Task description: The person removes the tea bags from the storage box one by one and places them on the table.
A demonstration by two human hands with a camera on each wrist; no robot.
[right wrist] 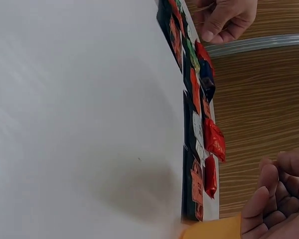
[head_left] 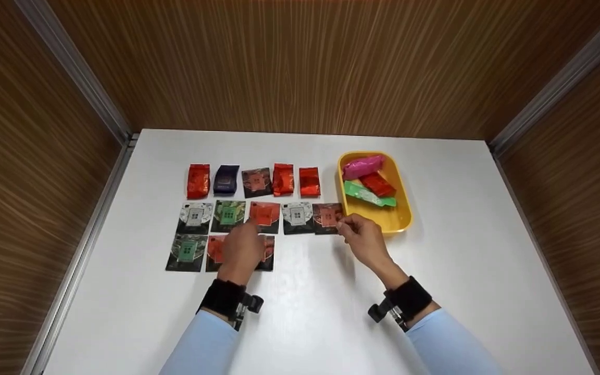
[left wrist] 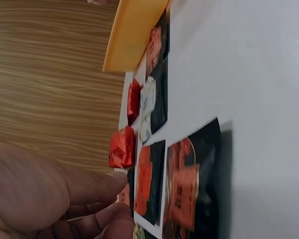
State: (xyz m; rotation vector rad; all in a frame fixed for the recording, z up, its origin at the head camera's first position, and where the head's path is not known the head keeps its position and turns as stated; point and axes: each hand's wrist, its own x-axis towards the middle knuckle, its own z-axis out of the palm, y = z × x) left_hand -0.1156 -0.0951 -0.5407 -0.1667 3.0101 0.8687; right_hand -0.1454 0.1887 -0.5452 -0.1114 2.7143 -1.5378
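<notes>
My left hand [head_left: 242, 247] hovers over the front row of square sachets, partly hiding two red-labelled ones [head_left: 214, 250] [head_left: 269, 255]. Its fingers are loosely bent with nothing between them in the left wrist view. Beside the yellow tray's [head_left: 409, 216] near left corner is my right hand [head_left: 365, 242], its fingertips overlapping the edge of a red-labelled sachet [head_left: 327, 216] in the head view. The right wrist view shows those fingers [right wrist: 269, 199] loosely curled and holding nothing. Pink [head_left: 363, 166], red [head_left: 378, 184] and green [head_left: 369, 194] packets lie in the tray.
The back row holds three red pouches [head_left: 198, 181] [head_left: 283, 179] [head_left: 309, 182], a dark blue pouch [head_left: 225, 180] and a square sachet [head_left: 257, 182]. Several square sachets form the middle row. A green-labelled sachet [head_left: 186, 252] lies front left. Wood-grain panels [head_left: 300, 67] enclose the white table [head_left: 300, 323].
</notes>
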